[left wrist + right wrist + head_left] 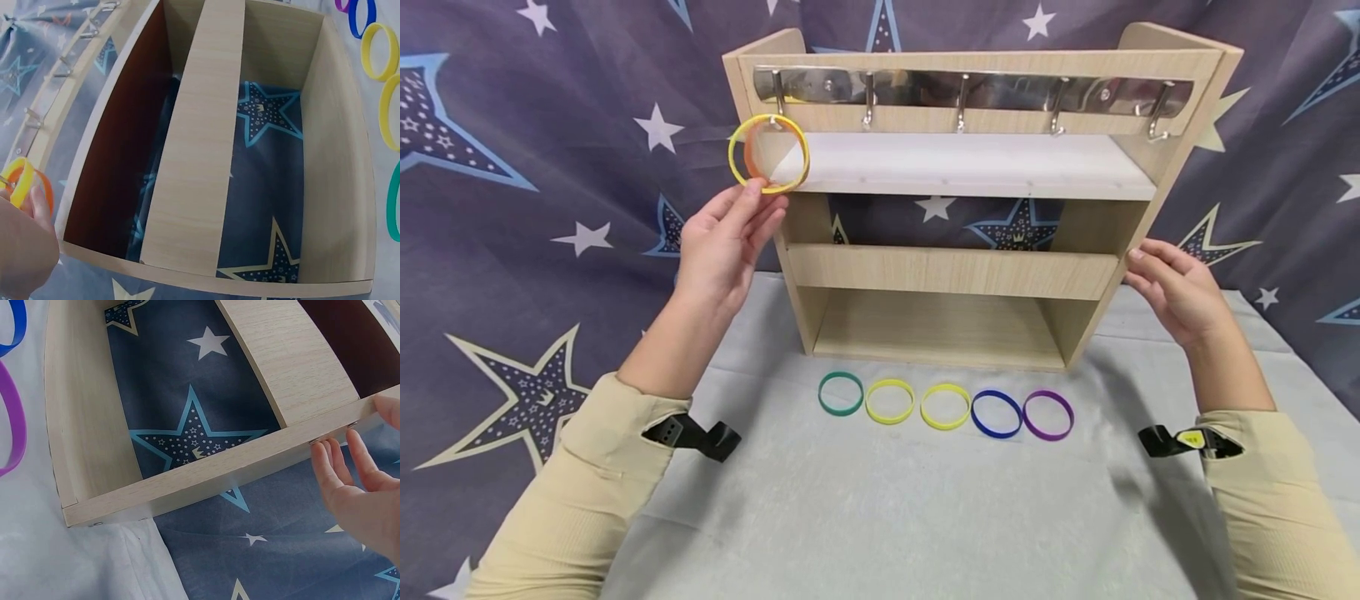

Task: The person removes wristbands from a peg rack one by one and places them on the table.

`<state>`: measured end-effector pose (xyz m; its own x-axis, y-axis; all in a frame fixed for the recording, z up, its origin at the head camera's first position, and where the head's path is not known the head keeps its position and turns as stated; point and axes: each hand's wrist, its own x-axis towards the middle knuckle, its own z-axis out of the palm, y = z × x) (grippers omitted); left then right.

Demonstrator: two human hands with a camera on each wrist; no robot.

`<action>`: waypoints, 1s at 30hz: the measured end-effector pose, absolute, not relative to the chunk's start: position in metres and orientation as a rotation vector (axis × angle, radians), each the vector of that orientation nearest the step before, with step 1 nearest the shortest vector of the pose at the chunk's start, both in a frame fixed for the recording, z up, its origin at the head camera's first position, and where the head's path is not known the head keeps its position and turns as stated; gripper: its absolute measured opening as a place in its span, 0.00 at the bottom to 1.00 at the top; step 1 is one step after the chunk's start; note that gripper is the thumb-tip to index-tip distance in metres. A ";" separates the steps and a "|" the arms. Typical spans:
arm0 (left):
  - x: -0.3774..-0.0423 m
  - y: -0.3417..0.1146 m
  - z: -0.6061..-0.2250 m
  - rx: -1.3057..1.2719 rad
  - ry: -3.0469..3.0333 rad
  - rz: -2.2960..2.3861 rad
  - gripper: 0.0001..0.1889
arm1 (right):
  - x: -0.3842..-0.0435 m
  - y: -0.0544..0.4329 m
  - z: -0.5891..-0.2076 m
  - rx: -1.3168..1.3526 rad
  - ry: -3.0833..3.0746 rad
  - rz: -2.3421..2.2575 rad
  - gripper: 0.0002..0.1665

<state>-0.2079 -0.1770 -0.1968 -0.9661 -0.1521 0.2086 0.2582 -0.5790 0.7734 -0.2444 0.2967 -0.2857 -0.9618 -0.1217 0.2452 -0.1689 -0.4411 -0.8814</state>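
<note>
My left hand (718, 246) pinches a yellow wristband (807, 150) at its lower edge, in front of the leftmost hook (778, 93) of a wooden rack (955, 271). Just behind it shows an orange wristband (748, 157), overlapped by the yellow one and close to the same hook. In the left wrist view both the yellow band (24, 181) and the orange band (45, 190) appear at the fingertips. My right hand (1183, 292) touches the rack's right side panel; the right wrist view shows fairly straight fingers (325, 465) against its outer face, thumb at the front edge.
Several wristbands lie in a row before the rack: a green one (821, 392), two yellow ones (890, 421), a blue one (996, 434) and a purple one (1049, 437). Other hooks (962, 104) line the metal strip. A star-patterned cloth (587, 275) hangs behind.
</note>
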 end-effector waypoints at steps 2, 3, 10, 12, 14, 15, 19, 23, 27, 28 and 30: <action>-0.207 -0.176 -0.194 -0.168 -1.264 -2.600 0.05 | -0.245 0.297 -0.286 0.429 -1.637 2.613 0.11; -0.207 -0.175 -0.193 -0.165 -1.250 -2.599 0.05 | -0.245 0.297 -0.286 0.429 -1.629 2.618 0.12; -0.197 -0.170 -0.189 -0.250 -1.164 -2.573 0.10 | -0.244 0.297 -0.288 0.421 -1.622 2.623 0.12; -0.195 -0.168 -0.189 -0.307 -1.149 -2.558 0.10 | -0.244 0.297 -0.288 0.416 -1.639 2.605 0.12; -0.194 -0.167 -0.190 -0.343 -1.145 -2.529 0.09 | -0.245 0.297 -0.288 0.419 -1.633 2.605 0.12; -0.194 -0.166 -0.190 -0.355 -1.143 -2.519 0.08 | -0.245 0.297 -0.288 0.419 -1.625 2.607 0.13; -0.192 -0.166 -0.190 -0.373 -1.147 -2.510 0.08 | -0.246 0.297 -0.287 0.426 -1.604 2.619 0.13; -0.190 -0.166 -0.192 -0.369 -1.153 -2.554 0.08 | -0.245 0.297 -0.287 0.420 -1.623 2.603 0.12; -0.189 -0.169 -0.197 -0.348 -1.175 -2.594 0.08 | -0.243 0.296 -0.286 0.410 -1.655 2.585 0.12; -0.189 -0.170 -0.199 -0.340 -1.189 -2.595 0.08 | -0.243 0.296 -0.286 0.410 -1.660 2.582 0.12; -0.188 -0.172 -0.202 -0.325 -1.206 -2.604 0.09 | -0.243 0.296 -0.286 0.409 -1.655 2.592 0.11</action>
